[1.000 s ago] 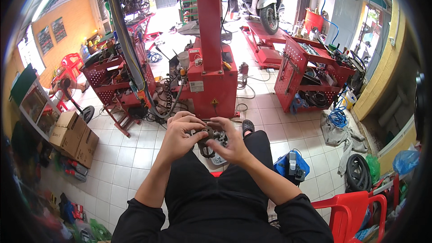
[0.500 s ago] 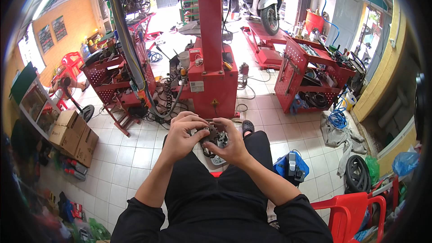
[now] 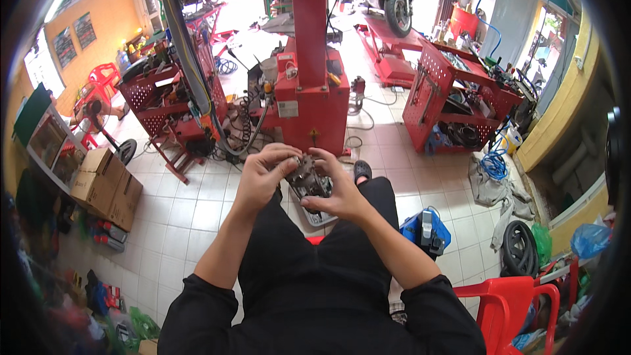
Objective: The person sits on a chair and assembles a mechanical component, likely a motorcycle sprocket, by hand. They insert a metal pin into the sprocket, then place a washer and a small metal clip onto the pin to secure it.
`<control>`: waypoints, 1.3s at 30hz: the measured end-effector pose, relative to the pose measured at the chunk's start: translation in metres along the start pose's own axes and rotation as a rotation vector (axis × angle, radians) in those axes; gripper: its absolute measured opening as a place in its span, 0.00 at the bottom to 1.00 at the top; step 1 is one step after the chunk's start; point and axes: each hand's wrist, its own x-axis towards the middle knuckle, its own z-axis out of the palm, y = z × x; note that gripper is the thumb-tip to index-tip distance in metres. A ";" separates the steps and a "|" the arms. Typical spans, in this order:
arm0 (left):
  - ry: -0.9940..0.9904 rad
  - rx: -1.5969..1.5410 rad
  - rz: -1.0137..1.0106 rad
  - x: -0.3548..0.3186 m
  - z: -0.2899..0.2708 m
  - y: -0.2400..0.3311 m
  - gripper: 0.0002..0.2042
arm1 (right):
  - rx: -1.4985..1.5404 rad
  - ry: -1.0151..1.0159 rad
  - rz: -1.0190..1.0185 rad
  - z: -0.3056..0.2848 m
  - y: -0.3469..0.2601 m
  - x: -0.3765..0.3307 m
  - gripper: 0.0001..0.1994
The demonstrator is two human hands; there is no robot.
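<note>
In front of my knees, my left hand (image 3: 266, 171) is closed on a toothed metal gear (image 3: 303, 169), its thumb lying across the near side and its fingers behind. My right hand (image 3: 338, 190) is curved open at the gear's right side. Its fingertips reach the gear's upper edge, and its thumb stands apart, lower down. Below the hands, between my legs, a grey metal tray (image 3: 318, 219) holds several metal parts, partly hidden by my right hand.
Ahead stands a red lift column (image 3: 310, 112) with cables around its base. Red tool carts (image 3: 453, 102) flank it, and a scooter (image 3: 397, 0) sits on a raised platform. A blue case (image 3: 420, 230) lies by my right leg, near a red chair (image 3: 506, 309). Cardboard boxes (image 3: 105, 187) stand left.
Both hands have risen slightly. The gear has turned and shows more of its toothed face. My right thumb has moved away from it, and more of the tray shows.
</note>
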 end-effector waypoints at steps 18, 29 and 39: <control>0.393 -0.643 -0.192 0.009 -0.025 -0.065 0.08 | 0.621 -0.130 0.138 -0.034 -0.003 0.007 0.36; 0.202 -0.534 -0.040 0.010 -0.018 -0.075 0.12 | 0.159 0.191 0.046 -0.027 -0.053 -0.003 0.33; -0.078 -1.139 -0.422 -0.035 0.056 -0.111 0.19 | -0.458 0.505 -0.352 -0.012 -0.050 -0.007 0.34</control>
